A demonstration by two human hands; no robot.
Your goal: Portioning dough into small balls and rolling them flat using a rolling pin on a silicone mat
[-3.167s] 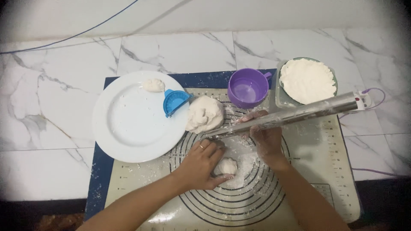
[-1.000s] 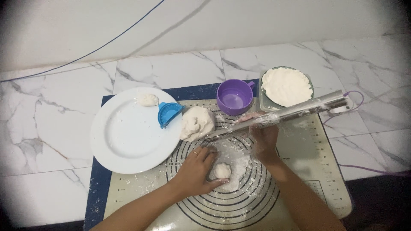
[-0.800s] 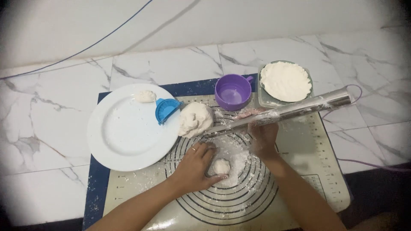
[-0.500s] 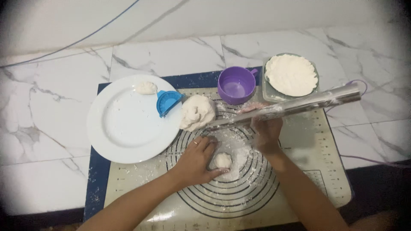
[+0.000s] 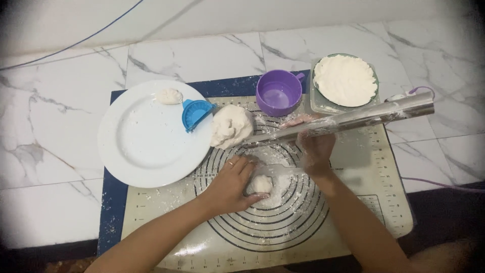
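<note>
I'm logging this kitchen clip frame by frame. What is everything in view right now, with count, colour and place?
Baking mat: 1, beige with dark blue border and rings, on the marble counter.
Plate: 1, white, on the mat's left side.
Shaped dumpling: 1, white, at the plate's far edge.
Dumpling press: 1, blue, on the plate's right rim.
Large dough lump: 1, white, right of the press.
Cup: 1, purple, far edge of the mat.
Flour bowl: 1, white flour, right of the cup.
Small dough ball: 1, white, at the rings' centre.
Rolling pin: 1, silver, floured.
Left hand: touching the small dough ball.
Right hand: holding the rolling pin.
</note>
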